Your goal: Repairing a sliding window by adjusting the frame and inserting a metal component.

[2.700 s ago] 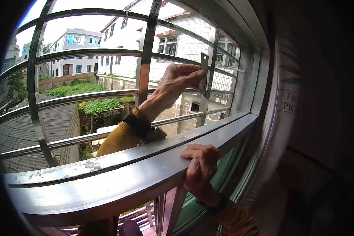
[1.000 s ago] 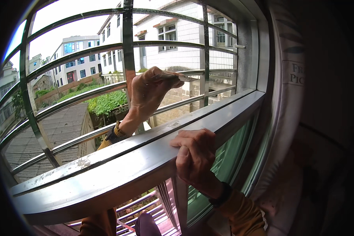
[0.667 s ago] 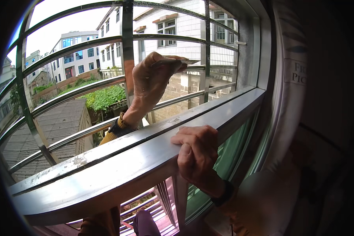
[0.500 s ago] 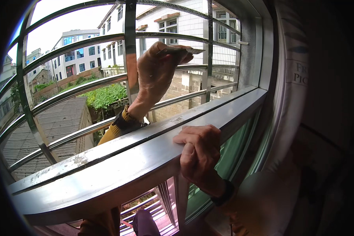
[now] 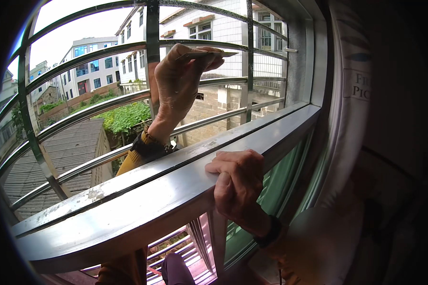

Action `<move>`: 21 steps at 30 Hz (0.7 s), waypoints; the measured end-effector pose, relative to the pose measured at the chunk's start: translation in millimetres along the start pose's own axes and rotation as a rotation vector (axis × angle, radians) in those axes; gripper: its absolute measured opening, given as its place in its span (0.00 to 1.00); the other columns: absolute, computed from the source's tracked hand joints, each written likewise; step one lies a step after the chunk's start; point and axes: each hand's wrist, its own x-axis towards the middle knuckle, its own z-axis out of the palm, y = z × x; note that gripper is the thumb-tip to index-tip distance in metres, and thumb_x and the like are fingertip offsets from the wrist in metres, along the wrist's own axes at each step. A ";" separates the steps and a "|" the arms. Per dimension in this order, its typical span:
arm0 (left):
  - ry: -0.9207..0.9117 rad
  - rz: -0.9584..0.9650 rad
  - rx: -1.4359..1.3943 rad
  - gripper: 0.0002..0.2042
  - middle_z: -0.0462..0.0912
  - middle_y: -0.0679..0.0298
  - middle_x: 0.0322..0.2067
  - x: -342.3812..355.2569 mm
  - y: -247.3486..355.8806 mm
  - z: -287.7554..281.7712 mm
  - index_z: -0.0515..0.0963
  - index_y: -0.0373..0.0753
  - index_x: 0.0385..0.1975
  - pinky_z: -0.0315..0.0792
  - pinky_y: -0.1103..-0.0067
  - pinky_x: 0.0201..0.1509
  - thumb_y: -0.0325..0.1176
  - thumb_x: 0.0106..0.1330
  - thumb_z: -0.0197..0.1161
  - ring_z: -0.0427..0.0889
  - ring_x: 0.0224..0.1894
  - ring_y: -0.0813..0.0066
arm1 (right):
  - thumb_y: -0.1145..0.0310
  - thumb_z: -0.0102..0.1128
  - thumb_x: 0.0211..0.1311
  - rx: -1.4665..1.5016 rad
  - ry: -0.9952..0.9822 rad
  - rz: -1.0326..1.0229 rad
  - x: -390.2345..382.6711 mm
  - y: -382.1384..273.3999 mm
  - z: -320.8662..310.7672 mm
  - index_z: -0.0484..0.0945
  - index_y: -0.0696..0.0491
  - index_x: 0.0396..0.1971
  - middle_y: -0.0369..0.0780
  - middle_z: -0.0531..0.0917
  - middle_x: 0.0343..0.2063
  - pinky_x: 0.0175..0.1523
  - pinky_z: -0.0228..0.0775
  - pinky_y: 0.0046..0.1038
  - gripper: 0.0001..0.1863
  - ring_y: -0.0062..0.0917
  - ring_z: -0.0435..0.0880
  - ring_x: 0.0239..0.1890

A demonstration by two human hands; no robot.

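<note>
My left hand (image 5: 178, 85), in a yellow sleeve with a dark cuff, reaches beyond the metal window frame and is raised before the outer bars. Between its thumb and fingers it pinches a thin, flat, greyish piece (image 5: 190, 55), whose pointed end sticks out to the right. Its exact kind I cannot make out. My right hand (image 5: 238, 183), with a black band at the wrist, grips the silver window rail (image 5: 142, 211). Its fingers lie over the top, and the thumb presses on the near side.
Shiny security bars (image 5: 92, 107) cross the opening outside. Green-tinted glass (image 5: 276, 194) sits below the rail at right, beside a pale printed curtain (image 5: 352, 109). Past the bars are a corrugated roof (image 5: 52, 156), green plants (image 5: 123, 116) and buildings.
My left hand has moved a little to the left and slightly up, with the flat piece still in it. My right hand stays on the rail. The view has shifted slightly.
</note>
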 end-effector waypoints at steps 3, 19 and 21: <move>0.045 -0.059 -0.010 0.02 0.83 0.51 0.37 -3.3 2.3 1.3 0.75 0.30 0.33 0.81 0.71 0.49 0.19 0.62 0.60 0.84 0.41 0.67 | 0.74 0.45 0.55 0.013 0.001 -0.007 0.4 -1.9 0.5 0.75 0.56 0.27 0.40 0.79 0.26 0.48 0.62 0.32 0.08 0.31 0.78 0.32; -0.129 -0.199 0.231 0.04 0.82 0.59 0.33 -44.7 -16.2 0.1 0.77 0.29 0.35 0.80 0.78 0.43 0.18 0.62 0.59 0.83 0.36 0.73 | 0.74 0.45 0.55 -0.012 -0.004 -0.014 -0.7 4.4 0.6 0.76 0.56 0.28 0.40 0.79 0.27 0.48 0.62 0.33 0.08 0.30 0.77 0.32; -0.129 -0.246 0.355 0.04 0.82 0.59 0.34 -53.2 -1.7 1.1 0.78 0.29 0.35 0.79 0.78 0.43 0.19 0.63 0.59 0.83 0.37 0.73 | 0.74 0.45 0.55 0.013 -0.005 -0.004 -1.2 0.4 1.3 0.76 0.56 0.29 0.40 0.79 0.27 0.48 0.61 0.33 0.08 0.30 0.77 0.32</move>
